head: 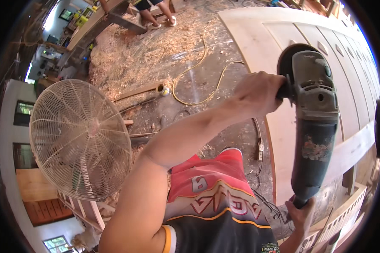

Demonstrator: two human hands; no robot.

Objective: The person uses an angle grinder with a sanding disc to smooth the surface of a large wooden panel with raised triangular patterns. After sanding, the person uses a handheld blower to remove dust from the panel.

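Observation:
An angle grinder (315,126) with a dark round disc (285,61) is held up at the right of the view. My left hand (261,91) is closed around its side handle near the head. My right hand (300,212) grips the rear end of its body, low at the right. Behind and under the tool lies a large pale wooden panel (256,34) with long grooves and a row of raised diamond shapes. The grinder hides part of the panel, so whether the disc touches the wood cannot be told.
A large caged fan (80,139) stands at the left. Wood shavings (129,60) cover much of the floor. A yellow cord (190,102) loops there, with a white power socket (260,151) on a cable beside the panel. Another person (155,12) stands at the top. A slatted wooden frame (345,212) is lower right.

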